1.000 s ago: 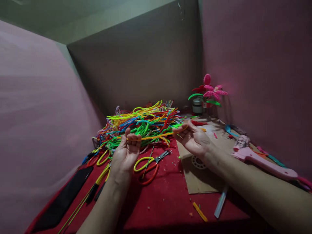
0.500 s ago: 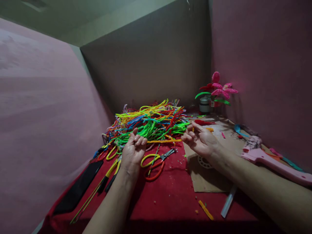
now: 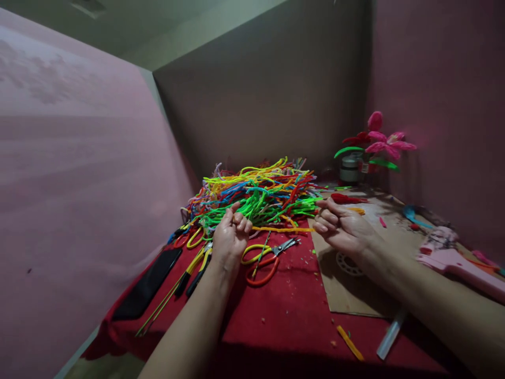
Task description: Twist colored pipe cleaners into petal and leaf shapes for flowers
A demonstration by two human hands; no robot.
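An orange pipe cleaner [image 3: 282,229] runs nearly straight and level between my two hands. My left hand [image 3: 232,234] is closed around its left end, palm side up, with the thumb raised. The fingers of my right hand [image 3: 339,223] are curled over the other end, which they hide. Just behind it lies a big heap of coloured pipe cleaners [image 3: 252,195], green ones at the front. Below the stretched piece rest scissors [image 3: 272,255] with yellow and red handles, and a thin green-and-orange piece [image 3: 261,255] lies across them.
Yellow-and-black pliers [image 3: 195,268] and a black phone [image 3: 148,284] lie at left. Cardboard [image 3: 339,295] under my right arm bears a white ring [image 3: 349,265]. A pink glue gun [image 3: 461,266], a glue stick [image 3: 391,336] and pink fuzzy flowers [image 3: 390,145] are at right.
My view has turned left, so everything sits further right. My right hand's fingers have closed more tightly, and the orange pipe cleaner still spans both hands.
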